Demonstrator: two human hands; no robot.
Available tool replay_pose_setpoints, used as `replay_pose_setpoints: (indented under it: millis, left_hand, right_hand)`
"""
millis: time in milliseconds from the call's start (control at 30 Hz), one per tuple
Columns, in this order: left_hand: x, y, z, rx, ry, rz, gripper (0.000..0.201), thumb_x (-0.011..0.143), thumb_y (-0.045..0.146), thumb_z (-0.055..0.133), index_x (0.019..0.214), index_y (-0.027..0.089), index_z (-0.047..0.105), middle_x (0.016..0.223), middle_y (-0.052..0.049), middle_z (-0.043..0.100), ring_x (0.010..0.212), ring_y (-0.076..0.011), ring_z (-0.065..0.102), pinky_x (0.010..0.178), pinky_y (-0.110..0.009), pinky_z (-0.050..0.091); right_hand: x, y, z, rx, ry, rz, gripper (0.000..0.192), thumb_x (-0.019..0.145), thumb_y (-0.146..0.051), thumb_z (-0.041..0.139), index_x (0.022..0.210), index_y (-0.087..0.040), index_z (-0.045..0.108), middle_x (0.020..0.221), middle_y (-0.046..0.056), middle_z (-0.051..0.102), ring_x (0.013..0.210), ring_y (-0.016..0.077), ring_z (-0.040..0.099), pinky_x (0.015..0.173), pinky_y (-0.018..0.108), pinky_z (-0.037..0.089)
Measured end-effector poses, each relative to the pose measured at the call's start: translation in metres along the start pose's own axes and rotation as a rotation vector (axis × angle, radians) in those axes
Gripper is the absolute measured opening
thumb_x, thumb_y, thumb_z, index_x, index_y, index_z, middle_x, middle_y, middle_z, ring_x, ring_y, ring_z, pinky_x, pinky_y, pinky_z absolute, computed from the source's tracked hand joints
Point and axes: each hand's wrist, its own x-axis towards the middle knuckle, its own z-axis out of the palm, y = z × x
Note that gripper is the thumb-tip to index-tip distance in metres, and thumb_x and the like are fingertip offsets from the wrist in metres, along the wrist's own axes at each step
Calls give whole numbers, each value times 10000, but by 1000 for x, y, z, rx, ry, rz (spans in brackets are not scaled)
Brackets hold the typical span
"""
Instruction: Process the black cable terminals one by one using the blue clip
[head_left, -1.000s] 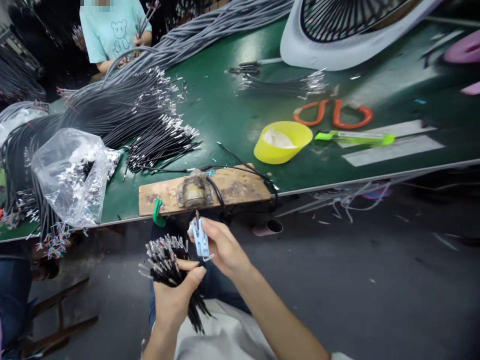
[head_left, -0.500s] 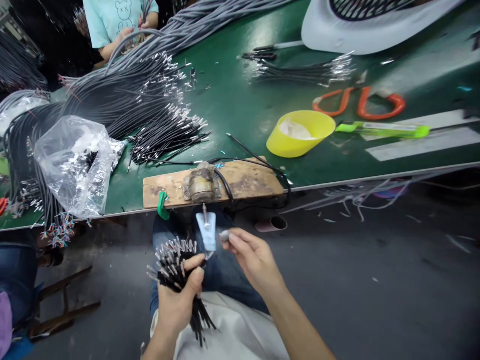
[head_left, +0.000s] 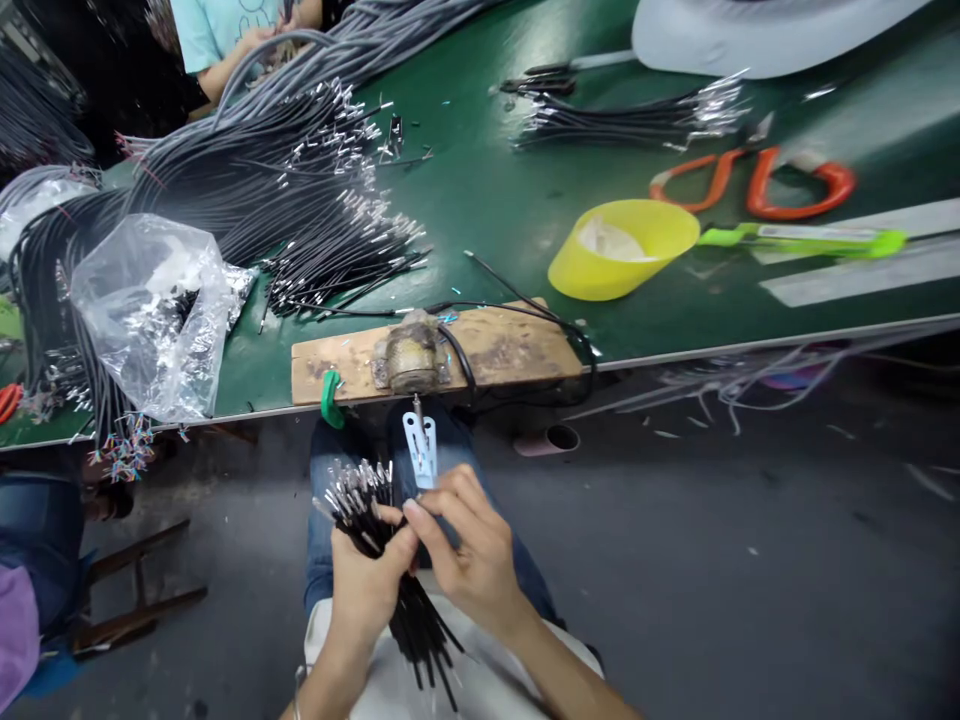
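Left hand [head_left: 367,590] is wrapped around a bundle of black wires [head_left: 375,530] with silver metal tips, held over the lap, tips fanned upward and toward the counter edge. Grip is closed firmly round the bundle's middle; loose tails hang out below the fist across a white cloth [head_left: 480,680] on the lap.

Right hand [head_left: 469,550] sits just beside the left, touching it. Its thumb and forefinger are pinched together at the top of the bundle, on or at one of the wires; whether a single wire is actually caught in that pinch cannot be told. The other fingers are curled.

Just above both hands, a small pale blue clip-like fixture [head_left: 420,445] with a metal pin juts out from the counter edge, under a wooden board [head_left: 495,350]. The board lies on the green counter [head_left: 480,200] at its near edge, carries a rusty metal block [head_left: 411,355] and a black cable, and is held by a green clamp [head_left: 330,395].

Farther in on the counter: a large heap of black tipped wires [head_left: 300,200], a clear plastic bag [head_left: 150,310] at left, a yellow bowl [head_left: 622,250], a green-handled tool [head_left: 802,238], orange-handled scissors [head_left: 757,180], a smaller wire bundle [head_left: 630,115].

Another person in a light blue shirt [head_left: 217,25] works at the far side, top left.
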Motion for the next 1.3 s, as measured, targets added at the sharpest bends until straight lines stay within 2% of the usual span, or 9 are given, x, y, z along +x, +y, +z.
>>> replay_pose_setpoints:
  millis: [133,367,467,567,800,867,1000,1100,1300]
  left_hand:
    - [-2,-6,0,-66,-26,-23,276,731,402,633,666,147,551,484,30,502,447,-83,475,480,-223,410]
    - [2,-8,0,-101,-88,-66,420,682,531,635,583,132,555,447,26,447,373,-60,395,385,-214,342]
    - [3,-9,0,-87,-100,-79,433,705,528,614,559,123,564,396,42,394,346,-52,370,369,-207,307]
    - [3,-10,2,-75,-95,-78,422,674,530,641,563,131,555,395,51,391,344,-52,362,371,-208,306]
    - [1,-7,6,-26,-30,-20,360,665,428,693,542,150,499,455,51,427,399,-53,388,415,-208,320]
    - [2,-5,4,-20,-37,-14,364,684,470,658,568,147,537,437,47,431,377,-58,382,399,-215,311]
    - [6,-1,-2,12,-22,34,302,646,418,708,602,127,640,420,41,445,390,-61,377,411,-219,310]
    - [7,3,-4,45,26,79,173,616,299,745,613,135,689,492,11,539,482,-96,476,518,-244,407]
    - [-6,11,-7,100,150,140,68,607,205,735,637,156,697,674,-39,671,711,-189,615,766,-329,461]
  right_hand:
    - [-6,3,4,121,69,55,186,789,-39,485,713,-187,569,658,7,538,645,147,486,599,281,390]
    - [-9,24,-1,622,-122,495,262,820,-364,521,675,-184,644,689,34,573,648,168,539,582,287,434]
    - [-3,24,-9,581,-163,413,186,778,-351,585,743,-179,646,721,44,582,675,171,534,584,277,432]
    - [1,18,-11,474,-126,314,168,787,-203,573,621,-182,567,597,2,516,597,138,481,536,245,397]
    - [-11,9,-1,81,201,31,200,738,2,506,741,-193,549,690,9,501,664,147,465,616,275,392]
    - [-8,12,-4,201,76,88,162,766,-43,507,737,-194,558,704,16,514,675,152,480,626,281,399]
    - [7,25,-17,762,-428,603,217,800,-383,562,724,-179,572,687,15,527,624,140,502,583,268,412]
    - [24,32,-23,878,-569,809,370,654,-506,680,739,-154,605,696,21,564,648,142,518,629,271,415]
    - [61,27,-22,541,-162,726,502,629,-636,608,502,-159,510,509,-36,425,512,93,356,492,236,286]
